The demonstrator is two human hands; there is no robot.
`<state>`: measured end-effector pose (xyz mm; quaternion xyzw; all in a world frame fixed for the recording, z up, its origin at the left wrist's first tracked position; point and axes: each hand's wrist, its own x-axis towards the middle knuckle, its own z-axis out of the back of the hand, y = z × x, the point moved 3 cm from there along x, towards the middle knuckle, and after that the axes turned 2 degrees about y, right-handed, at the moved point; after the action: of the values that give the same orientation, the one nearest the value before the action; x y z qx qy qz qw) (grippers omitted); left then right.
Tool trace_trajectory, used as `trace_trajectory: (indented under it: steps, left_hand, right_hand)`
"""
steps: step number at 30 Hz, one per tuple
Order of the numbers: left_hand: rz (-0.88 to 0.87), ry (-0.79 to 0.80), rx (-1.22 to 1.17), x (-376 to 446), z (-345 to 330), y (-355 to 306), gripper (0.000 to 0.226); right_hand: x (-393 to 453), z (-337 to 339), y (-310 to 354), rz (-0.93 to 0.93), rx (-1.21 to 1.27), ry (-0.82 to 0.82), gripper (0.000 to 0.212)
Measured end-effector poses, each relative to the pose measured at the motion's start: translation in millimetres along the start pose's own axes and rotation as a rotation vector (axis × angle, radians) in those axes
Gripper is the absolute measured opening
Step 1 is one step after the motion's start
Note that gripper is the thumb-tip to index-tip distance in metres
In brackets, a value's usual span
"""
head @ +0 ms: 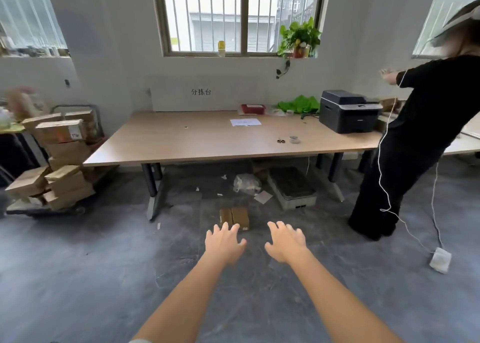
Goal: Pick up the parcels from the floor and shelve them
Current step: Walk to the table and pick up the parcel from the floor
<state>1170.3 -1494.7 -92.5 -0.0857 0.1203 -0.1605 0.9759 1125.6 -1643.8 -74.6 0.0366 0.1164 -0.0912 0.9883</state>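
Note:
Two small brown cardboard parcels [235, 217] lie side by side on the grey floor in front of the table. My left hand [224, 241] is stretched out just short of them, fingers spread, its fingertips overlapping the near edge of the left parcel in the view. Held out to the right of the parcels, my right hand [285, 241] also has its fingers apart. Both hands hold nothing. A cart [55, 160] at the left is heaped with several more cardboard parcels.
A long wooden table [207, 140] stands ahead with a printer [349, 110], papers and scissors on it. Under it lie a grey tray [293, 190], a plastic bag and paper scraps. A person in black [413, 147] stands at the right, with a white cable trailing to an adapter [440, 259].

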Motion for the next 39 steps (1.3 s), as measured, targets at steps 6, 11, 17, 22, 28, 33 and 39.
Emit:
trace_trajectory:
  steps: [6,11,17,22,28,33,39]
  left_hand:
    - [0.068,0.042,0.008,129.4,21.3,-8.9,0.057]
    - [0.107,0.038,-0.015,225.1,44.1,2.0,0.058]
    - [0.155,0.109,-0.013,355.1,50.5,48.5,0.061]
    - [0.119,0.140,-0.032,464.8,67.3,70.5,0.061]
    - [0.115,0.229,-0.035,557.3,65.3,96.5,0.062]
    - [0.135,0.283,-0.058,636.6,52.7,119.5,0.061]
    - [0.173,0.329,-0.080,748.8,-13.3,157.8,0.061]
  right_hand:
    - [134.2,35.0,-24.6,0.062,0.000,0.034,0.059]
    - [241.5,63.1,-25.5,0.106,-0.029,0.049,0.063]
    - [377.9,62.7,-4.9,0.128,-0.030,0.094,0.062]
    - [481.0,68.6,11.5,0.106,-0.021,0.149,0.063]
    - [580.4,67.0,23.4,0.106,0.031,0.188,0.060]
    - [671.4,46.6,28.7,0.109,0.083,0.258,0.058]
    - [786.9,-32.1,33.7,0.094,0.139,0.376,0.058]
